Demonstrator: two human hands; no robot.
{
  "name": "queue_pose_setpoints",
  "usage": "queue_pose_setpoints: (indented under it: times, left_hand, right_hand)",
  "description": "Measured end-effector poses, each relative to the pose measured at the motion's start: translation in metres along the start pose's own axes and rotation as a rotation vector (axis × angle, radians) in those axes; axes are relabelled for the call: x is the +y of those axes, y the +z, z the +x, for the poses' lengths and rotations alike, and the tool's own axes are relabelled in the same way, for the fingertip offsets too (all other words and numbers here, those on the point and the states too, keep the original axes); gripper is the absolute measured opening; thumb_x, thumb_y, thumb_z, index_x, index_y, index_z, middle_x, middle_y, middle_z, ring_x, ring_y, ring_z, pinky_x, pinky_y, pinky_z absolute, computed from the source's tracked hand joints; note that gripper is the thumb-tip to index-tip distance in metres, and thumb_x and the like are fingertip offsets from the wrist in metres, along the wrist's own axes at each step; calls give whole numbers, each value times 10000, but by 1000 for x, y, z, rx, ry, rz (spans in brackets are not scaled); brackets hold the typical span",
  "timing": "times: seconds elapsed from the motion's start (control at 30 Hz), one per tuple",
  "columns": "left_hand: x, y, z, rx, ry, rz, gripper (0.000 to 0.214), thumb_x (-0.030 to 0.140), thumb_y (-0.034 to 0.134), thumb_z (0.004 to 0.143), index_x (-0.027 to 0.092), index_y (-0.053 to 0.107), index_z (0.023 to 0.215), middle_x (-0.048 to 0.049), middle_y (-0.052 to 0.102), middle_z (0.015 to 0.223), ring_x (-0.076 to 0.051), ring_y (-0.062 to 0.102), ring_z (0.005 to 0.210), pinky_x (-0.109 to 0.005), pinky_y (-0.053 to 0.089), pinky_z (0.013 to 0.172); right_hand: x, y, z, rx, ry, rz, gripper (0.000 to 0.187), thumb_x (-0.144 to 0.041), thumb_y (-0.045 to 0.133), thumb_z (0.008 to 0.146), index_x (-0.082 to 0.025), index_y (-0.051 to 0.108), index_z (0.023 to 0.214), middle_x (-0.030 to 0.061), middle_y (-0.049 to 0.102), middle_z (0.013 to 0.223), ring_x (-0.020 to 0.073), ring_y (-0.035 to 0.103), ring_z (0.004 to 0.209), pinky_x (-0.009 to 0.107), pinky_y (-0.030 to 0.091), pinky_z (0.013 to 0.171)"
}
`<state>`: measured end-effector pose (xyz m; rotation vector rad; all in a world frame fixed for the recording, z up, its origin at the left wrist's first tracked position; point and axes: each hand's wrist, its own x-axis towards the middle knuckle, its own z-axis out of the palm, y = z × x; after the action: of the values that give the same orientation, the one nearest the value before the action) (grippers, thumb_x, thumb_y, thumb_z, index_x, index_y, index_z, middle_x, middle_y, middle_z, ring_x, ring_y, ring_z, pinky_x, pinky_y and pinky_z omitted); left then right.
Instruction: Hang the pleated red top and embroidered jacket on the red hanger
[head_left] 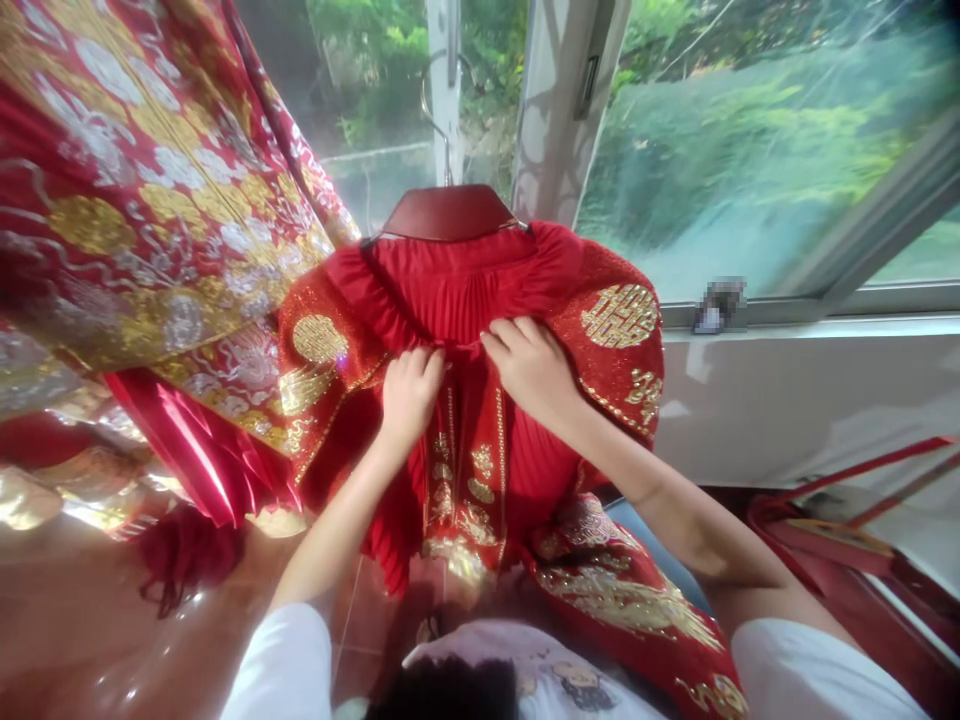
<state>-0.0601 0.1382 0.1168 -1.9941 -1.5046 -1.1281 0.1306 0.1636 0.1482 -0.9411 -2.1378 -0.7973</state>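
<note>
A red garment (517, 500) with gold embroidery and pleated cloth hangs in front of me on a hanger (450, 213) with a broad dark red top and a metal hook. My left hand (411, 395) has its fingers closed on cloth at the middle of the garment, just below the pleated neck part. Beside it, slightly higher, my right hand (529, 365) pinches the same edge. A thin strip of red cloth runs between the two hands. The exact fold under the fingertips is hidden. An embroidered sleeve (630, 580) drapes down at the lower right.
Another large red garment (150, 200) with gold and silver embroidery hangs close on the left. Behind stands a window (570, 120) with a sill (825, 328). A red item with a strap (840, 540) lies at the right. The floor (360, 610) is tiled.
</note>
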Motion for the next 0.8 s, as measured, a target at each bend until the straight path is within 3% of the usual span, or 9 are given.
queue_pose_setpoints:
  times: [0.17, 0.27, 0.37, 0.5, 0.63, 0.73, 0.8]
  left_hand:
    - [7, -4, -3, -75, -62, -78, 271, 113, 417, 906, 182, 621, 1069, -94, 633, 951, -197, 597, 875, -274, 445, 739]
    - [9, -13, 2, -63, -124, -372, 158, 100, 461, 861, 182, 589, 903, -61, 613, 865, -173, 612, 764, -282, 466, 724]
    - [14, -25, 11, -175, -289, -781, 59, 166, 504, 846, 195, 555, 847, -2, 573, 742, -116, 531, 520, -248, 428, 527]
    - [26, -43, 24, -258, -424, -1096, 34, 214, 562, 812, 193, 581, 794, 51, 464, 578, -67, 329, 402, -209, 271, 418]
    - [20, -66, 45, -270, -325, -1038, 58, 211, 639, 776, 189, 598, 809, 62, 422, 535, -71, 309, 434, -210, 255, 447]
    - [-3, -81, 61, -113, -225, -858, 137, 212, 660, 766, 202, 524, 779, 62, 418, 561, -75, 334, 463, -206, 266, 463]
    - [-19, -93, 68, -18, -189, -764, 172, 231, 651, 780, 211, 480, 773, 70, 393, 560, -73, 320, 458, -207, 258, 458]
  right_hand:
    - [-6, 3, 7, -75, 60, 21, 267, -89, 428, 912, -131, 691, 905, 131, 619, 980, 250, 474, 902, 373, 409, 769]
    - [-5, -6, 8, -58, 178, 283, 291, -48, 374, 898, -130, 644, 828, 130, 597, 981, 208, 517, 841, 348, 430, 756]
    - [-8, -18, 12, -26, 338, 642, 229, -86, 374, 889, -157, 569, 791, 74, 594, 888, 140, 530, 696, 296, 433, 683]
    - [-23, -30, 23, 9, 573, 788, 117, -162, 439, 866, -184, 512, 777, 17, 594, 712, 134, 541, 651, 277, 401, 651]
    - [-14, -41, 25, 64, 626, 677, 125, -316, 557, 856, -197, 523, 874, -41, 543, 569, 119, 491, 512, 262, 338, 577]
    - [20, -49, 18, 201, 584, 472, 81, -278, 555, 850, -205, 531, 824, -42, 520, 538, 119, 479, 514, 267, 332, 592]
    - [41, -55, 15, 201, 560, 430, 46, -225, 538, 841, -210, 520, 801, -59, 469, 489, 111, 434, 484, 266, 341, 596]
